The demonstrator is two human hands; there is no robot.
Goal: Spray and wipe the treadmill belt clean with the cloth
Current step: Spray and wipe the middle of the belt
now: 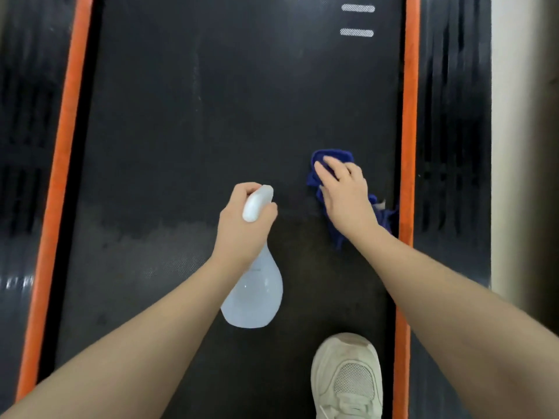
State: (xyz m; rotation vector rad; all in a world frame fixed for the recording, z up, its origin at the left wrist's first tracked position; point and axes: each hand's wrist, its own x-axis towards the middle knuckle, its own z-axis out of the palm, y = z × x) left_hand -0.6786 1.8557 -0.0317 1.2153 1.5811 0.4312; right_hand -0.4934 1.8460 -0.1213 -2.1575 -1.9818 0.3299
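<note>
Head view: right hand (344, 189) lies fingers-straight, palm down, pressing the blue cloth (332, 164) onto the treadmill belt (211, 116), close to the belt's right edge, just inside the right orange rail (409, 146). The cloth is bunched; a tail sticks out behind the wrist toward that rail. Left hand (245, 225) is wrapped round the neck of the spray bottle (255, 294), fingers curled at the white spray head (257, 204); the bottle hangs above mid-belt, nozzle pointing up the belt. Can't tell whether the trigger is being squeezed. A damp-looking band crosses the belt level with the hands, matte and dry-looking beyond it. A pale sneaker (348, 379) stands on the belt near its lower right edge. Judgement: wipe pass in hand, most of the far belt not done. To do it well: flatten the cloth for more contact, keep even palm pressure, sweep rail to rail in overlapping strokes, spray only ahead of the cloth, keep the tail out of the rail gap.
</note>
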